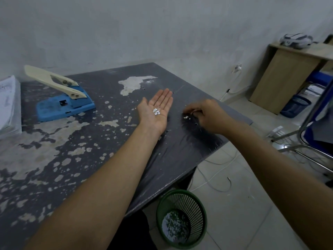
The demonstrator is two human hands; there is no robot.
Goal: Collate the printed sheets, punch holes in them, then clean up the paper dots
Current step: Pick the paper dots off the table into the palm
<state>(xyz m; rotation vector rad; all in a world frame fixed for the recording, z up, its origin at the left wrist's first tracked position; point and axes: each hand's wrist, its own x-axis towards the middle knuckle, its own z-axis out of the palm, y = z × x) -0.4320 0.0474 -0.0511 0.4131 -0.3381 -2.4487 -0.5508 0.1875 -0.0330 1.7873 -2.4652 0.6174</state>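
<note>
We held our left hand (pixel 156 109) flat, palm up, cupping paper dots (pixel 156 111), while our right hand (pixel 205 115) curled over strays (pixel 186 117) on the counter (pixel 100 141), grip unclear; tilting that palm risked spilling them.

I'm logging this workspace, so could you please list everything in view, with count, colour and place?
Table: one, dark grey, worn pale patches, centre.
Punch: one, blue base, cream lever, table's far left.
Sheets: one stack, white, table's left edge.
Dots: small pile, white, in left palm; a few more on the table under the right hand.
Bin: one, green mesh, floor by table, dots inside.
Basket: one, blue, floor, right.
Desk: one, wood, far right.
Cables: several, white, floor.
Left hand: palm up, flat.
Right hand: fingers curled over the table dots.
</note>
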